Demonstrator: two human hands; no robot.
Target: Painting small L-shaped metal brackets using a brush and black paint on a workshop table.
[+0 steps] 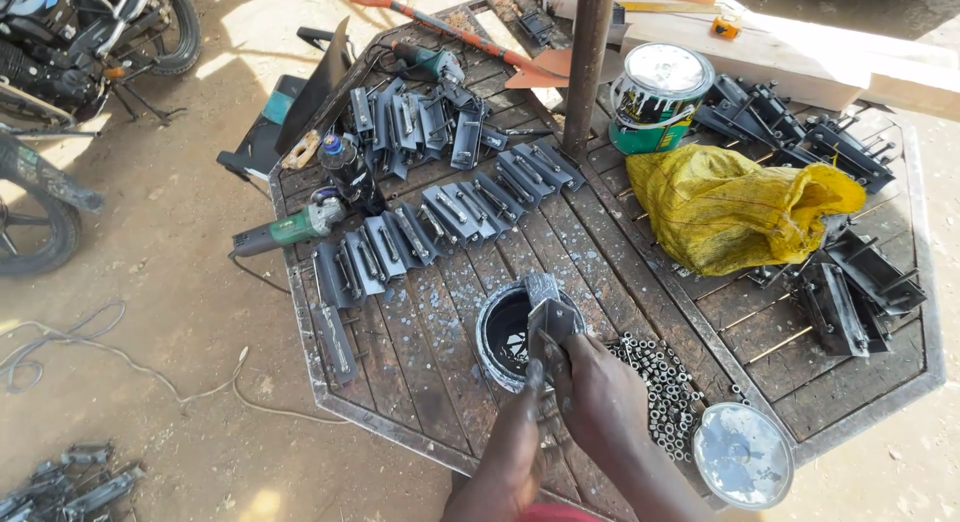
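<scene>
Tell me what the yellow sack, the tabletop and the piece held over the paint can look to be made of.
Yellow sack: woven plastic, judging by its crinkled sheen. Tabletop: wooden slats in a metal frame, paint-flecked. Held piece: likely steel, grey and wet-looking; both hands, left and right, grip it.

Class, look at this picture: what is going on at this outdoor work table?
A person holds a small metal bracket over an open paint can with both hands, the right hand gripping it and the left hand beside it. Painted brackets lie in a row on the metal table, near a pile of nuts, a yellow sack and an angle grinder.
</scene>
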